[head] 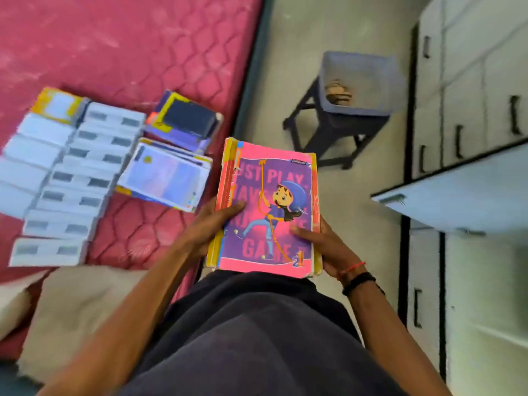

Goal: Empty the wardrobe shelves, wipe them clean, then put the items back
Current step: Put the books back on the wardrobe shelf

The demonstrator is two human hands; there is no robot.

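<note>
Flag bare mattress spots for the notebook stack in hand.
Free: wide mattress stretch beyond the white booklet rows and book piles; smaller patch between those rows, the nearer pile and the held stack. Crowded: mattress left edge; stool carries a bin.

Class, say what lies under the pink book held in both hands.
Under the pink book, more books show only as yellow and red edges; their covers are hidden.

Am standing in home bedroom: pink quilted mattress (128, 52) lying at left with piles of books (71, 172) sitting on it; white wardrobe (471, 81) with dark handles running along right, one door (457, 190) hanging open; dark stool (351, 124) carrying grey tub (363, 72) on plain floor (285, 38); cartoon-cover children's notebooks (268, 210) resting in my grip
</note>
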